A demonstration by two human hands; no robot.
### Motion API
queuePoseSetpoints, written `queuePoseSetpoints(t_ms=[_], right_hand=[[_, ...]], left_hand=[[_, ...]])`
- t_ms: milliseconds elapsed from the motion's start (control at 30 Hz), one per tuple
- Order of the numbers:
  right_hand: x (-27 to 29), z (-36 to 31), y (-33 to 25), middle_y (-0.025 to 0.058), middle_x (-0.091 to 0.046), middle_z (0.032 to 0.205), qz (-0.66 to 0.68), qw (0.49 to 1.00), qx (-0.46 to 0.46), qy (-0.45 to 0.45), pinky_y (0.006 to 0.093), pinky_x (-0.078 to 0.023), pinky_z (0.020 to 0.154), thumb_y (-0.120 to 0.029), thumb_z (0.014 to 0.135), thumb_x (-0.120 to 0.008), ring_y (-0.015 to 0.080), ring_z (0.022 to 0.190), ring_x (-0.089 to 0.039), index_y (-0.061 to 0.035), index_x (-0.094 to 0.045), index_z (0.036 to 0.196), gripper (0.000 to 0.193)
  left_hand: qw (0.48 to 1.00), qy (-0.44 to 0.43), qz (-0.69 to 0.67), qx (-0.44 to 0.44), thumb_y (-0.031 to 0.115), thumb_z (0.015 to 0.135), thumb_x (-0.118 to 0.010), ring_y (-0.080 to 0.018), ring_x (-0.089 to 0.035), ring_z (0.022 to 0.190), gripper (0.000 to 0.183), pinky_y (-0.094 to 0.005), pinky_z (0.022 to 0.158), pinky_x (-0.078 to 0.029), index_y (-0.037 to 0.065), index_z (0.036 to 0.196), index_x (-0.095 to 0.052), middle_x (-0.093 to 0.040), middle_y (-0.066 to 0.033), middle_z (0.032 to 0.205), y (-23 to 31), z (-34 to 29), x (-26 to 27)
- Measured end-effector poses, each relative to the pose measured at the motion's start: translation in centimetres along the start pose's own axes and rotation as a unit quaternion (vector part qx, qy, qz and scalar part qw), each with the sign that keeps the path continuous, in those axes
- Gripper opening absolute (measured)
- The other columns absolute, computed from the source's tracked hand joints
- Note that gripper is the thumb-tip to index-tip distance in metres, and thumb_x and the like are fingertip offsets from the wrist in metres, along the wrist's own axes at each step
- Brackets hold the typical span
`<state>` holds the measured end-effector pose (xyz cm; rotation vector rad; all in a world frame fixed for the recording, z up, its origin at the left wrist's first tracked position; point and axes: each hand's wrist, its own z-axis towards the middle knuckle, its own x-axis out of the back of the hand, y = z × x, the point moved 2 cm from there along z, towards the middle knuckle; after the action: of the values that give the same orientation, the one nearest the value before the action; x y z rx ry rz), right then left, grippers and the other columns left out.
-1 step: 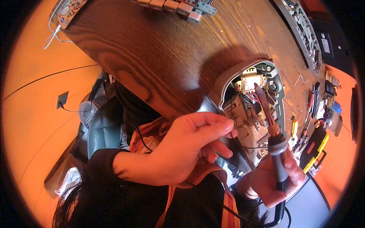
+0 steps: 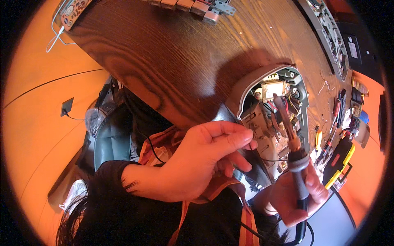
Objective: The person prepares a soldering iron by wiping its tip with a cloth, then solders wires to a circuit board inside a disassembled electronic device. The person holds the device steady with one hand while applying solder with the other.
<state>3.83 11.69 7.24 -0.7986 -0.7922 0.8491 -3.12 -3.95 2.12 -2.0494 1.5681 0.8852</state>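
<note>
My right hand (image 2: 287,199) is wrapped round the handle of a soldering iron (image 2: 299,180) with a grey collar and black cord. Its dark tip points up at a small metal-framed part (image 2: 273,89) inside an opened grey device housing (image 2: 242,102); contact between tip and part cannot be made out. Coloured wires (image 2: 273,105) run beside the tip. To the left, my left hand (image 2: 213,151) has thumb and forefinger pinched at the housing's near left side. A thin dark wire (image 2: 275,160) appears to run from these fingertips toward the iron.
The housing rests on a dark wood table (image 2: 164,49). A row of metallic blocks (image 2: 184,5) lies at the far edge, a long metal chassis (image 2: 326,37) at far right. Hand tools and a black-yellow case (image 2: 340,164) are on the right. A green chair (image 2: 108,145) stands left.
The soldering iron's tip has shifted slightly toward me, down from the metal-framed part. My left hand stays in place, still pinched.
</note>
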Motion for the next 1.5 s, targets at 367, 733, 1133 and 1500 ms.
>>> queuePoseSetpoints(t_ms=[367, 733, 1133, 1500], right_hand=[[2.3, -2.9, 1.4, 0.0095, -0.059, 0.084, 0.082, 0.993, 0.029, 0.082, 0.0425, -0.044, 0.076, -0.061, 0.080, -0.053, 0.0243, 0.077, -0.054, -0.0019, -0.052, 0.096, 0.061], [2.7, -2.4, 2.2, 0.0071, -0.053, 0.071, 0.071, 0.997, 0.034, 0.014, 0.0349, -0.038, 0.059, -0.058, 0.086, -0.044, 0.0177, 0.053, -0.041, -0.0022, -0.055, 0.094, 0.057], [1.2, -2.0, 2.5, 0.0076, -0.043, 0.050, 0.023, 0.995, 0.008, 0.093, 0.0404, -0.044, 0.062, -0.054, 0.089, -0.036, 0.0181, 0.046, -0.042, 0.0017, -0.055, 0.091, 0.059], [0.8, -1.8, 2.4, 0.0184, -0.051, 0.057, -0.061, 0.990, -0.005, 0.130, 0.0426, -0.049, 0.071, -0.057, 0.089, -0.035, 0.0245, 0.051, -0.050, 0.0057, -0.055, 0.097, 0.066]], left_hand=[[0.997, 0.031, -0.073, -0.019, 0.011, 0.088, -0.057, -0.0075, -0.045, 0.042, 0.008, -0.0185, 0.039, -0.033, 0.003, 0.090, -0.058, -0.064, -0.0109, 0.082, -0.1, -0.7, -0.5], [0.995, 0.054, -0.081, -0.009, 0.013, 0.089, -0.055, -0.0043, -0.036, 0.039, 0.011, -0.0183, 0.037, -0.026, 0.005, 0.084, -0.057, -0.064, -0.0071, 0.080, 0.5, -0.5, -0.6], [0.995, 0.064, -0.077, -0.019, 0.014, 0.089, -0.055, -0.0043, -0.035, 0.038, 0.010, -0.0191, 0.037, -0.025, 0.006, 0.084, -0.056, -0.063, -0.0063, 0.079, 0.2, -0.4, -0.9], [0.992, 0.068, -0.102, -0.039, 0.018, 0.090, -0.053, -0.0048, -0.030, 0.035, 0.017, -0.0205, 0.036, -0.022, 0.004, 0.080, -0.056, -0.052, -0.0006, 0.054, 0.2, -0.3, -1.3]])
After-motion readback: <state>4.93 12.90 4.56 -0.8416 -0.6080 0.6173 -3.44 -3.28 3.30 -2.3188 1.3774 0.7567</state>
